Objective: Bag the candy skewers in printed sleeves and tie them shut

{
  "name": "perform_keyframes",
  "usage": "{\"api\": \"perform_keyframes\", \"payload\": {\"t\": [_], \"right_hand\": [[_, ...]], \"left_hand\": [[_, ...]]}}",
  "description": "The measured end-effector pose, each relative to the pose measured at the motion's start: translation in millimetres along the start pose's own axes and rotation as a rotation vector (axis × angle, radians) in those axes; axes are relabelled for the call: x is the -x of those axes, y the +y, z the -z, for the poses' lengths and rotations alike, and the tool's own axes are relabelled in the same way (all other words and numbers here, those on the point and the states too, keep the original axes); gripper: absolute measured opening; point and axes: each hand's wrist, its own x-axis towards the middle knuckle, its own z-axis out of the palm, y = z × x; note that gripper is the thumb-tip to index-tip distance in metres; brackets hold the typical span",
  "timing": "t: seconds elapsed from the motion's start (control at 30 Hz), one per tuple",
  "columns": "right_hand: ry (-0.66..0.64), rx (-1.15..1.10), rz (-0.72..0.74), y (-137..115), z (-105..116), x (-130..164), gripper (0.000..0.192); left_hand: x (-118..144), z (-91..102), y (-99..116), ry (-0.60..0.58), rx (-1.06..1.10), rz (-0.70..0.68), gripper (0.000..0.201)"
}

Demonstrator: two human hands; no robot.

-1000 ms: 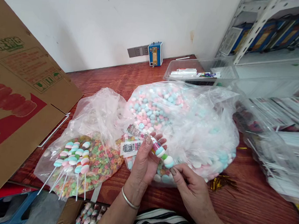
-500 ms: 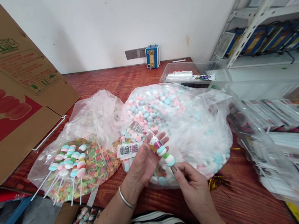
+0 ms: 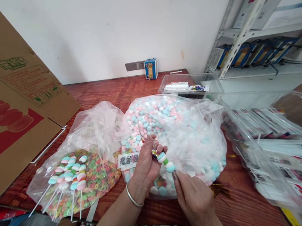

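My left hand (image 3: 147, 163) grips a candy skewer (image 3: 165, 160) stacked with white, green and blue marshmallow pieces. My right hand (image 3: 192, 198) sits just below and right of it, fingertips at the skewer's lower end near the blue piece. Both hands hover over a big clear bag of pink, blue and white marshmallows (image 3: 180, 132). To the left lies a smaller bag of colourful ring candies (image 3: 94, 173) with several finished skewers (image 3: 69, 174) resting on it. A white barcode label (image 3: 127, 160) lies between the two bags.
A large cardboard box flap (image 3: 18, 99) leans at the left. A clear plastic bin (image 3: 192, 86) stands behind the bags, and a clear bag of printed packets (image 3: 274, 136) lies at the right. A blue device (image 3: 150, 68) sits by the wall socket. Metal shelving (image 3: 251, 30) stands at the far right.
The view has tilted up and shifted slightly. My hands stay together on the skewer, with the left hand's fingers closing tighter around it.
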Motion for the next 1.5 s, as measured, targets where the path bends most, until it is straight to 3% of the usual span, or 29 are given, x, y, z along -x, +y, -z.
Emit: {"api": "perform_keyframes", "payload": {"t": [0.17, 0.23, 0.3, 0.43, 0.57, 0.7, 0.83, 0.9, 1.03, 1.13, 1.27, 1.37, 1.43, 1.5], "right_hand": [[-0.311, -0.994, -0.809, -6, -2, -3, 0.032], [-0.341, -1.275, -1.002, -10, -6, -5, 0.034], [-0.29, -1.357, -1.058, -12, -11, -7, 0.035], [-0.153, -1.239, -1.029, -7, -21, -8, 0.043], [-0.177, -1.08, -0.938, 3, -19, -11, 0.043], [-0.194, -0.829, -0.739, 2, -10, -17, 0.036], [-0.156, -0.522, -0.533, 2, -8, -15, 0.028], [-0.093, -0.314, -0.363, 4, -9, -12, 0.023], [0.004, 0.132, 0.025, 7, -11, -8, 0.019], [0.016, 0.317, 0.128, 7, -10, -9, 0.014], [0.018, 0.402, 0.161, 10, -5, -6, 0.015], [-0.032, 0.258, 0.08, 12, -2, -3, 0.011], [-0.104, -0.064, -0.141, 12, -1, -3, 0.018], [-0.216, -0.55, -0.498, 9, -1, -7, 0.028]], "left_hand": [[0, 5.7, -6, -0.154, 0.077, 0.162, 0.023], [1, 7.3, -13, -0.161, 0.082, 0.204, 0.025], [2, 8.2, -21, -0.152, 0.05, 0.221, 0.026], [0, 11.0, -26, -0.133, -0.078, 0.195, 0.032], [-10, 9.0, -9, -0.138, -0.206, 0.021, 0.058], [-16, -3.1, 6, -0.009, -0.261, -0.121, 0.041], [-14, -11.9, 5, 0.03, -0.133, 0.042, 0.022], [-12, -12.8, 0, 0.049, -0.077, 0.099, 0.021], [-8, -11.8, -15, 0.081, -0.089, 0.091, 0.022], [-9, -9.7, -20, 0.114, -0.096, 0.095, 0.024], [-14, -4.4, -15, 0.121, -0.07, 0.064, 0.026], [-14, -2.3, -12, 0.061, -0.07, 0.064, 0.027], [-13, -2.8, -13, 0.005, -0.067, 0.07, 0.025], [-11, -3.4, -15, -0.052, -0.057, 0.098, 0.024]]}}
